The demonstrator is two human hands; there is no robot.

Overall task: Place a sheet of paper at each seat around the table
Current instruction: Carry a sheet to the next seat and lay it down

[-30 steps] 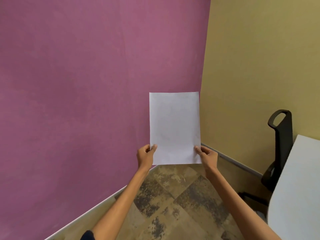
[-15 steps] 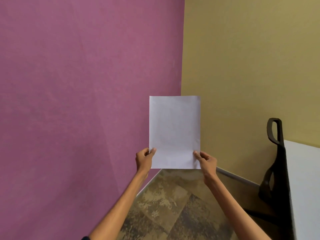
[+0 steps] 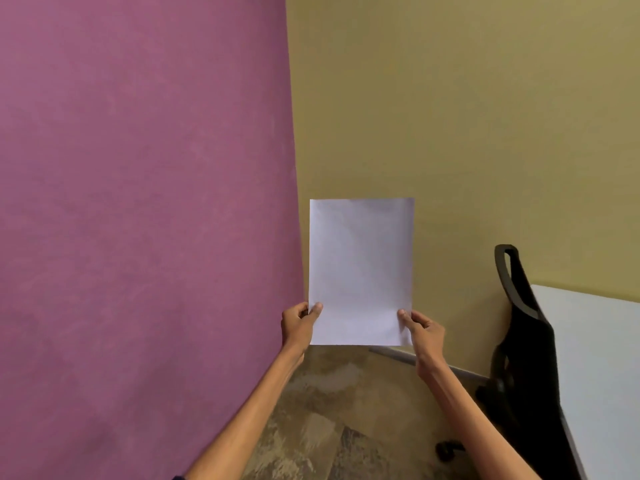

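A white sheet of paper (image 3: 361, 268) stands upright in front of me, held out at arm's length before the corner of the room. My left hand (image 3: 297, 323) pinches its lower left edge and my right hand (image 3: 423, 330) pinches its lower right edge. At the right edge of the view is part of the white table (image 3: 602, 358), with a black office chair (image 3: 526, 355) pushed up against its near side. No other sheets show.
A purple wall (image 3: 138, 220) fills the left and a mustard yellow wall (image 3: 467, 116) the right, meeting in a corner behind the paper. Mottled brown floor tiles (image 3: 329, 410) lie below my arms.
The view has swung right, so the wall corner has slid left behind the paper and more of the table and chair shows. My grip on the sheet is unchanged.
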